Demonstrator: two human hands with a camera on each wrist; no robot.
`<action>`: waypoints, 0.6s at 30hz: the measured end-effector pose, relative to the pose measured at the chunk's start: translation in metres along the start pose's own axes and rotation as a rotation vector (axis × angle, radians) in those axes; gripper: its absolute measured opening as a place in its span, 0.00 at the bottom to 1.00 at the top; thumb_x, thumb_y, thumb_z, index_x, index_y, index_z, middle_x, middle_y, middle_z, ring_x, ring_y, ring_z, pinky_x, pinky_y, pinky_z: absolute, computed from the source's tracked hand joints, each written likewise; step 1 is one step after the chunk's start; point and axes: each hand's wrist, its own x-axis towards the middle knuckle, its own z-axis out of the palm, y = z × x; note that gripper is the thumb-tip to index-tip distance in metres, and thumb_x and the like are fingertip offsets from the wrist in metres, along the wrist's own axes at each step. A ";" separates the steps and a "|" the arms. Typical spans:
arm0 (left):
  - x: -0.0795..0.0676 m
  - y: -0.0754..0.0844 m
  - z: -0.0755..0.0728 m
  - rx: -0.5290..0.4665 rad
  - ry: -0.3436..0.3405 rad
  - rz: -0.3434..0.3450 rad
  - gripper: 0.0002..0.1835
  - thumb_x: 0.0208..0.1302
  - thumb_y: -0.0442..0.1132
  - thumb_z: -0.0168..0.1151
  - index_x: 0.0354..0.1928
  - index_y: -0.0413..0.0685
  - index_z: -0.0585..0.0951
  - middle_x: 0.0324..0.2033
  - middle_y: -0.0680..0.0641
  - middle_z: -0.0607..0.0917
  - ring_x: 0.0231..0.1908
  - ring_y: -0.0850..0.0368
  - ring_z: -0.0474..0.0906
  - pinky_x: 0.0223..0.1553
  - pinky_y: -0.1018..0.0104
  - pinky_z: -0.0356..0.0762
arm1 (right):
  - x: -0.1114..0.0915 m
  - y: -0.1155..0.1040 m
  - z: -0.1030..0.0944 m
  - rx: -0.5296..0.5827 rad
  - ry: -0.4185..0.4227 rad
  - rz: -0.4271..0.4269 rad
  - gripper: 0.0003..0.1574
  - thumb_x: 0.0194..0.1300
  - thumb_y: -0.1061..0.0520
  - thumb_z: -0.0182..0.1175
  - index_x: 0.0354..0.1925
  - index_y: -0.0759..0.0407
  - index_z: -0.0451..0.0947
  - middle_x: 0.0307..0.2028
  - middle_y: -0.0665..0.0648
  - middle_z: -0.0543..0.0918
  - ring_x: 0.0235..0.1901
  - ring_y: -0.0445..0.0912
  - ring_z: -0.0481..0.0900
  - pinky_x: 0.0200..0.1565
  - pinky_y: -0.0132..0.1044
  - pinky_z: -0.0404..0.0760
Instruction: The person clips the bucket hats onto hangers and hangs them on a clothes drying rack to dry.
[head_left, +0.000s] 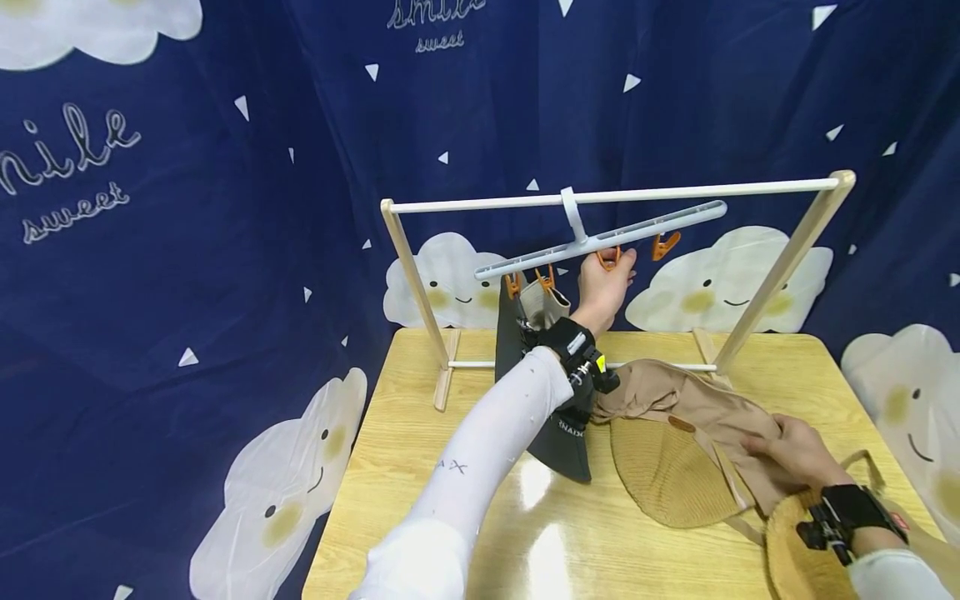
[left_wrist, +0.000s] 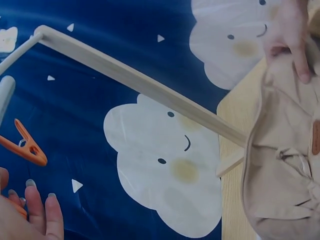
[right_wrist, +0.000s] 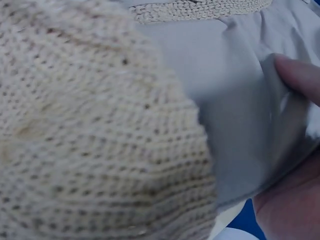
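My left hand (head_left: 602,287) is raised to the pale hanger (head_left: 652,229) and pinches an orange clip (head_left: 609,257) beneath its bar. Further right on that bar hangs another orange clip (left_wrist: 31,152) with nothing in it. A dark bucket hat (head_left: 566,446) dangles from two orange clips at the bar's left part, partly hidden by my left forearm. On the table my right hand (head_left: 798,450) grips the beige cloth of a sun hat (head_left: 675,467) with a woven brim, thumb on top. In the right wrist view the woven weave (right_wrist: 100,130) fills the left side.
A wooden rack with a white rail (head_left: 697,193) stands at the back of the table (head_left: 405,467) and carries the hanger. Another woven hat (head_left: 806,550) lies at the front right, under my right wrist. Behind everything hangs a blue curtain (head_left: 262,250) with clouds.
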 end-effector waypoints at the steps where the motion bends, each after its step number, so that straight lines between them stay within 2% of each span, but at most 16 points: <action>1: 0.000 0.001 0.000 0.030 0.003 0.009 0.09 0.70 0.39 0.70 0.41 0.40 0.81 0.25 0.52 0.86 0.25 0.59 0.86 0.32 0.70 0.86 | 0.000 -0.002 -0.001 -0.003 0.004 -0.006 0.28 0.69 0.43 0.70 0.38 0.66 0.72 0.27 0.55 0.71 0.27 0.45 0.68 0.28 0.36 0.66; 4: -0.002 0.003 0.001 0.109 0.012 0.029 0.11 0.70 0.42 0.70 0.39 0.40 0.83 0.24 0.50 0.87 0.26 0.50 0.88 0.25 0.76 0.80 | 0.001 -0.006 -0.004 0.001 0.007 -0.017 0.31 0.68 0.41 0.70 0.44 0.69 0.76 0.32 0.61 0.78 0.31 0.47 0.73 0.30 0.36 0.70; 7: -0.003 0.003 0.001 0.139 0.009 0.024 0.11 0.71 0.44 0.70 0.37 0.42 0.83 0.23 0.52 0.87 0.34 0.40 0.90 0.25 0.77 0.79 | 0.002 -0.010 -0.005 0.015 0.008 -0.028 0.35 0.69 0.40 0.70 0.50 0.72 0.78 0.39 0.67 0.83 0.35 0.48 0.76 0.32 0.36 0.73; 10: -0.003 0.001 -0.001 0.151 0.006 0.011 0.12 0.71 0.46 0.70 0.36 0.45 0.82 0.25 0.50 0.88 0.31 0.47 0.90 0.26 0.76 0.81 | 0.000 -0.014 -0.007 0.027 0.021 -0.059 0.30 0.70 0.43 0.69 0.46 0.71 0.79 0.34 0.64 0.82 0.32 0.45 0.75 0.30 0.35 0.72; 12: -0.003 -0.001 -0.003 0.160 0.010 0.006 0.12 0.71 0.46 0.70 0.36 0.46 0.82 0.28 0.47 0.89 0.27 0.54 0.88 0.27 0.75 0.81 | -0.001 -0.019 -0.008 0.038 0.037 -0.084 0.22 0.71 0.47 0.69 0.38 0.67 0.77 0.26 0.54 0.76 0.25 0.41 0.70 0.26 0.34 0.68; 14: -0.003 -0.002 -0.005 0.188 0.018 0.012 0.12 0.71 0.48 0.70 0.36 0.47 0.83 0.29 0.46 0.90 0.24 0.63 0.85 0.27 0.75 0.81 | -0.003 -0.026 -0.009 0.048 0.051 -0.115 0.20 0.71 0.51 0.68 0.32 0.63 0.73 0.21 0.48 0.67 0.21 0.39 0.65 0.23 0.34 0.65; 18: -0.002 -0.001 -0.007 0.243 0.029 0.036 0.14 0.70 0.51 0.69 0.35 0.48 0.85 0.26 0.51 0.89 0.21 0.68 0.82 0.26 0.76 0.80 | -0.003 -0.045 -0.013 0.053 0.094 -0.175 0.15 0.71 0.54 0.69 0.33 0.60 0.74 0.21 0.45 0.64 0.20 0.37 0.64 0.22 0.34 0.62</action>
